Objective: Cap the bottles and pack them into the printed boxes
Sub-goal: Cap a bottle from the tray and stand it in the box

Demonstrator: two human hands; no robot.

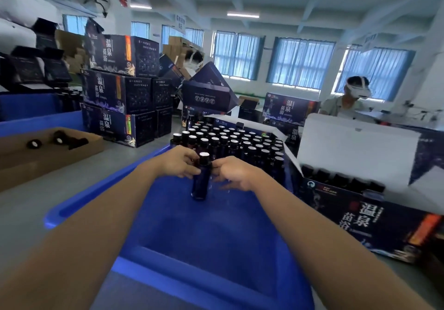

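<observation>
Above blue crate (96,198) | left hand (177,163) fingers pinch bottle (200,184) | right hand (234,172) fingers pinch its other side

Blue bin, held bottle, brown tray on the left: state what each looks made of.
Blue bin: likely moulded plastic, semi-gloss; uniform colour, rounded rim with a light sheen. Held bottle: dark blue, glossy glass or hard plastic, cannot tell which; its top is pale and shiny. Brown tray: cardboard by its look, matte brown with folded walls.

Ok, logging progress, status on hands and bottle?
Left hand and right hand both hold one bottle. Upright over blue crate. Nothing blocking open printed box.
</observation>
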